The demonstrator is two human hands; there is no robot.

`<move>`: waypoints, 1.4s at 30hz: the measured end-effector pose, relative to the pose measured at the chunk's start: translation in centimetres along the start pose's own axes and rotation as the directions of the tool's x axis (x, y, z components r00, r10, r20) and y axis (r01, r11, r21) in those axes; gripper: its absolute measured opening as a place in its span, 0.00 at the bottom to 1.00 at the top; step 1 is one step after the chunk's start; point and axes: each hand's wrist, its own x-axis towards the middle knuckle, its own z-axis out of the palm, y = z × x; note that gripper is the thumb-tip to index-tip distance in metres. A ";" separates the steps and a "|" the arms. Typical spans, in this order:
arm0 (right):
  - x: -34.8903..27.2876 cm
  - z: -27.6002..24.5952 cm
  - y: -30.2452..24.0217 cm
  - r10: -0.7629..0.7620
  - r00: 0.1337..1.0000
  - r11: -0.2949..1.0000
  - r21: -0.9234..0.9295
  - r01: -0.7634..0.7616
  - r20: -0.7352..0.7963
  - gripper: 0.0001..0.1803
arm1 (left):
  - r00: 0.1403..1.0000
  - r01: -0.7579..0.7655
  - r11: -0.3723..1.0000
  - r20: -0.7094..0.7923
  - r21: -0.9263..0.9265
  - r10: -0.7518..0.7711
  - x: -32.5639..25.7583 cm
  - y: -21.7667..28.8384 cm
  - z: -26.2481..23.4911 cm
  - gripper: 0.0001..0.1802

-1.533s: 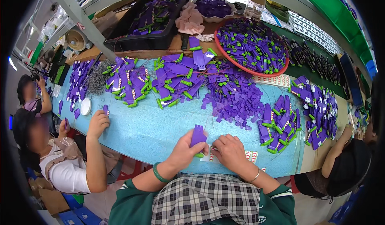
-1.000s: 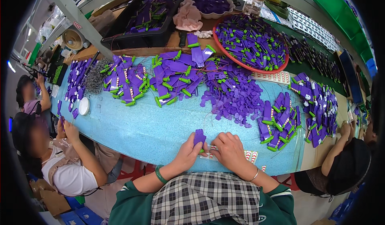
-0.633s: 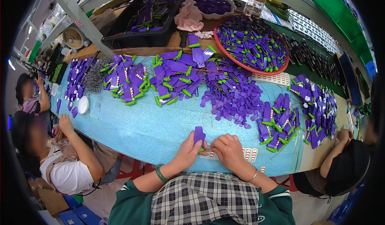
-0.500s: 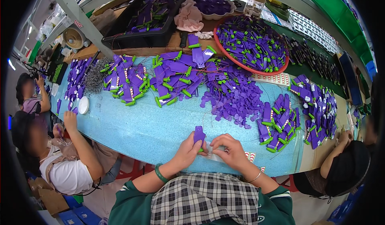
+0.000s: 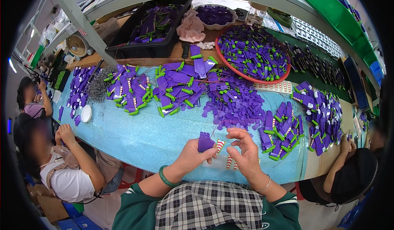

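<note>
Near the front of the blue table, my left hand (image 5: 196,154) is closed on a flat purple plastic piece (image 5: 205,142), thumb across its lower part. A small red-and-white striped sticker (image 5: 220,145) stands out beside the thumb; whether it is stuck to the piece I cannot tell. My right hand (image 5: 245,155) is just to the right, fingers and thumb spread, with nothing visible between them. Under the hands lies a pale sheet with more striped stickers (image 5: 229,162), partly covered by the right hand.
Beyond my hands lie heaps of purple parts (image 5: 234,102) and purple-and-green assemblies (image 5: 283,127). A red round basket (image 5: 286,75) and a black tray (image 5: 119,51) stand behind them. A white lid (image 5: 86,113) lies left. Co-workers sit at the left (image 5: 67,168) and right (image 5: 349,172).
The purple piece has turned in my left hand, and the striped sticker now shows beside it. My right hand has risen from a pinch over the sheet, and its fingers have spread.
</note>
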 end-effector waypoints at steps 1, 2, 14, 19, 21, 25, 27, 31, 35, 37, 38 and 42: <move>-0.1 -0.2 0.7 0.020 0.997 0.999 -0.037 -0.017 0.078 0.09 | 1.000 0.010 1.000 0.001 -0.024 -0.010 0.0 0.2 0.2 0.07; -0.1 -0.3 1.4 0.042 0.987 0.997 -0.076 -0.031 0.155 0.09 | 1.000 0.019 0.999 0.001 -0.048 -0.019 0.1 0.4 0.4 0.07; -0.1 0.4 2.4 0.181 0.969 0.983 -0.005 -0.183 0.170 0.05 | 0.984 0.172 0.833 0.137 -0.525 -0.117 0.2 -0.1 0.8 0.22; -0.1 0.4 2.8 0.182 0.972 0.983 -0.025 -0.180 0.146 0.05 | 0.984 0.166 0.827 0.149 -0.537 -0.100 0.3 -0.3 1.0 0.23; -0.2 0.4 3.3 0.163 0.977 0.987 -0.033 -0.160 0.136 0.05 | 0.984 0.163 0.826 0.149 -0.539 -0.096 0.4 -0.4 1.0 0.23; -0.4 0.3 3.8 0.119 0.983 0.991 -0.075 -0.110 0.138 0.05 | 0.983 0.165 0.823 0.154 -0.543 -0.095 0.4 -0.6 0.8 0.24; -0.5 0.3 3.7 0.112 0.984 0.991 -0.084 -0.101 0.138 0.05 | 0.984 0.159 0.840 0.155 -0.518 -0.090 0.3 -0.6 0.8 0.24; -0.6 0.5 3.7 0.085 0.992 0.993 -0.087 -0.077 0.095 0.06 | 0.989 0.128 0.936 0.112 -0.327 -0.096 0.4 -0.1 1.3 0.21; -0.4 0.3 3.2 -0.075 0.992 0.968 -0.233 0.096 0.097 0.07 | 0.994 0.034 0.984 0.107 -0.176 -0.015 0.3 -0.7 1.5 0.18; -0.2 -0.1 2.7 -0.203 0.969 0.906 -0.350 0.239 0.138 0.06 | 0.992 0.013 0.983 0.129 -0.182 0.011 0.1 -0.9 1.5 0.17; -0.1 -0.2 2.5 -0.232 0.963 0.889 -0.373 0.266 0.136 0.07 | 0.990 0.012 0.983 0.143 -0.181 0.014 0.0 -0.8 1.6 0.17; -0.1 -0.5 2.0 -0.303 0.938 0.810 -0.473 0.346 0.167 0.08 | 0.980 -0.013 0.972 0.190 -0.236 0.059 -0.1 -0.8 1.7 0.16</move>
